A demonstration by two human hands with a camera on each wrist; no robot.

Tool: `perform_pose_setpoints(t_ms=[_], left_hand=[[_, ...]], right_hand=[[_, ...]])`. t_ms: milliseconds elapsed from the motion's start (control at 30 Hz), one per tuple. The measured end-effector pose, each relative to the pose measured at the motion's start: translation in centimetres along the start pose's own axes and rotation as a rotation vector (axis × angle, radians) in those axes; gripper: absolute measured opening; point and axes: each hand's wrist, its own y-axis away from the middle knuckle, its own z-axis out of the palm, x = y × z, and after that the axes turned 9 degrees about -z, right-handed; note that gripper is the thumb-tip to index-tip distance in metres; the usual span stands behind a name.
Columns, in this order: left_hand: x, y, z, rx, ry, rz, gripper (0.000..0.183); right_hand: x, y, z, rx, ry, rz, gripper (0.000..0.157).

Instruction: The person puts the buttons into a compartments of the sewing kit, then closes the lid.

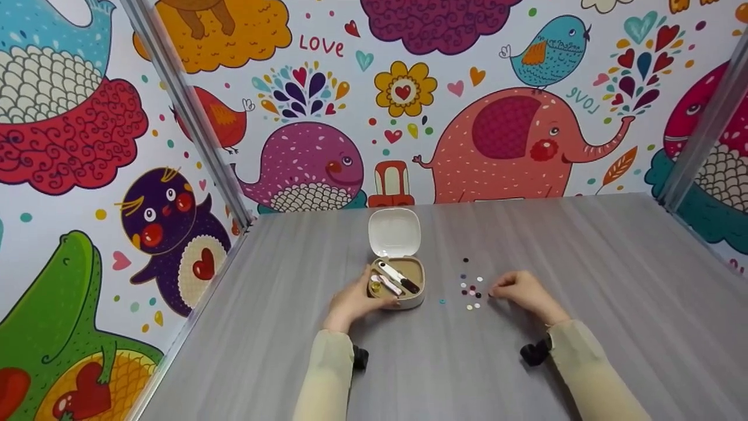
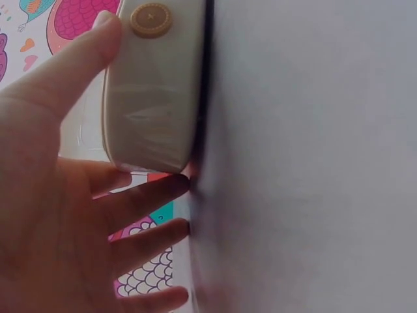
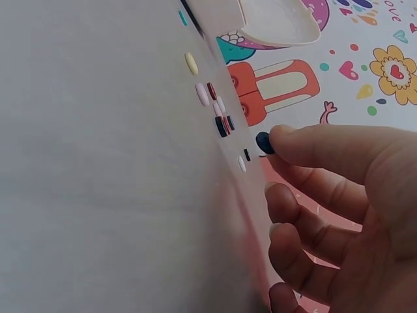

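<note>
A small beige box (image 1: 414, 302) stands on the table with its white lid (image 1: 394, 233) raised at the back. My left hand (image 1: 352, 298) holds its near left corner between thumb and fingers; in the left wrist view a brown button-shaped emblem (image 2: 151, 20) shows on its wall. Inside lie a white-and-dark slim tool (image 1: 399, 277), a pinkish-white piece (image 1: 388, 285) and small yellowish bits. Right of the box, my right hand (image 1: 526, 290) pinches a dark button (image 3: 264, 143) between thumb and forefinger, above the table. Several loose buttons (image 1: 472, 288) of various colours lie between box and hand.
A turquoise button (image 1: 442, 302) lies alone near the box, and a black button (image 1: 466, 260) lies farther back. The grey table (image 1: 280, 339) meets printed walls at the back and left, with metal posts (image 1: 193, 111) at the corners.
</note>
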Motion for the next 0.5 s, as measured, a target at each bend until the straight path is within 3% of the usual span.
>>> perform_pose_setpoints(t_ms=[500], left_hand=[[0.13, -0.22, -0.13, -0.040, 0.021, 0.037, 0.110]], right_hand=[[-0.81, -0.47, -0.25, 0.010, -0.015, -0.015, 0.009]])
